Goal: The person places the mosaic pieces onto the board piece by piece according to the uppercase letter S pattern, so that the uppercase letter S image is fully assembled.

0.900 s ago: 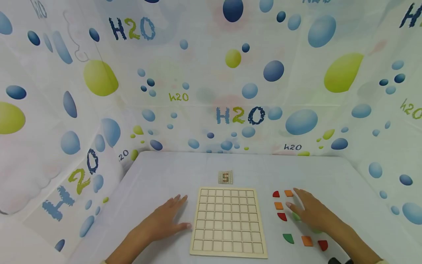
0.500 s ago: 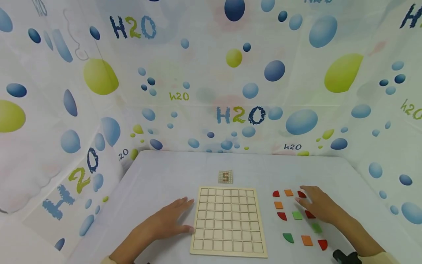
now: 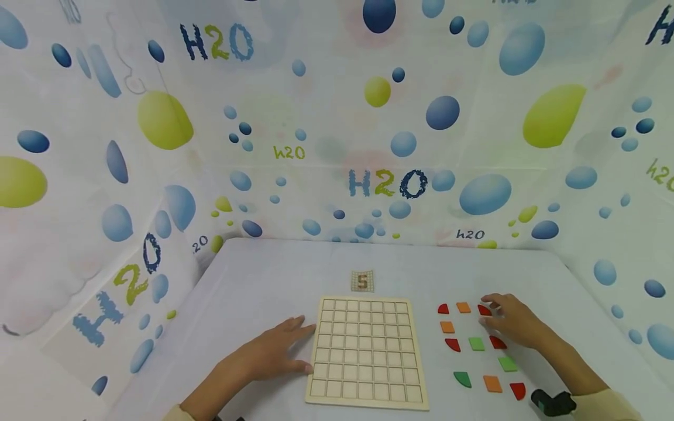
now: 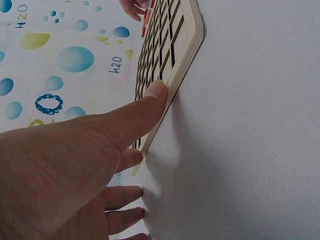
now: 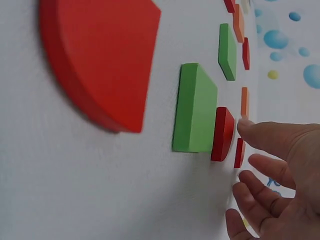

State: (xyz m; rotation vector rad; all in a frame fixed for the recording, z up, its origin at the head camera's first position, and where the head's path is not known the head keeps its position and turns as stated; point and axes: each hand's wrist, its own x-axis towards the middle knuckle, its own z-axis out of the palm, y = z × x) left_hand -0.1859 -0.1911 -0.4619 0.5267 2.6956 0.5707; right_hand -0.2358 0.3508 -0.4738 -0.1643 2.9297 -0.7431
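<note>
A pale wooden board (image 3: 365, 354) with a grid of square recesses lies in the middle of the white table. My left hand (image 3: 274, 351) is at its left edge, fingers spread and thumb tip at the rim, as the left wrist view (image 4: 157, 92) also shows. To the right of the board, my right hand (image 3: 513, 321) is over the back corner of the loose pieces. Its thumb and index finger are parted around a red quarter-round piece (image 3: 484, 310), holding nothing. Close below that hand lie another red piece (image 3: 497, 342) and a light green square (image 3: 508, 364).
Other flat pieces lie in loose rows: an orange square (image 3: 463, 307), a light green square (image 3: 476, 344), a dark green quarter-round (image 3: 462, 379) and several red ones. A small patterned card (image 3: 362, 281) lies behind the board. A printed curtain (image 3: 316, 117) encloses the table.
My right hand has moved right and back, from over the orange and green pieces to the red quarter-round piece. My left hand has shifted slightly right, up to the board's edge.
</note>
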